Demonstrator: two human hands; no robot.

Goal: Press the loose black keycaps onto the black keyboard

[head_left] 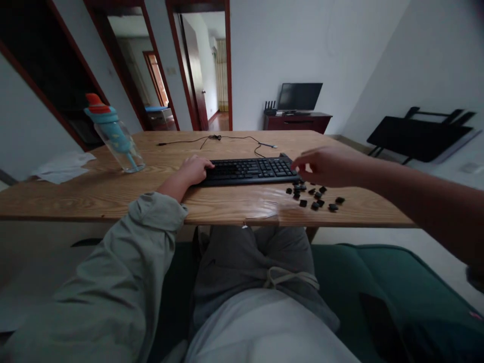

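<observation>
A black keyboard [251, 170] lies on the wooden table, with some key positions at its left part looking darker and without visible keycaps. My left hand [193, 170] rests at the keyboard's left end, its thumb and fingers on the edge; it seems to hold the keyboard there. Over the right end is my right hand [315, 164], fingers bent and thumb near the fingertips; whether anything is between them is too small to tell. Several loose black keycaps [315, 205] lie scattered on the table just below my right hand.
A clear bottle with a blue and red lid [113, 133] stands at the left, beside white tissues [64, 167]. A black cable [215, 137] runs behind the keyboard. The wooden table's [124, 204] front edge is close to my lap.
</observation>
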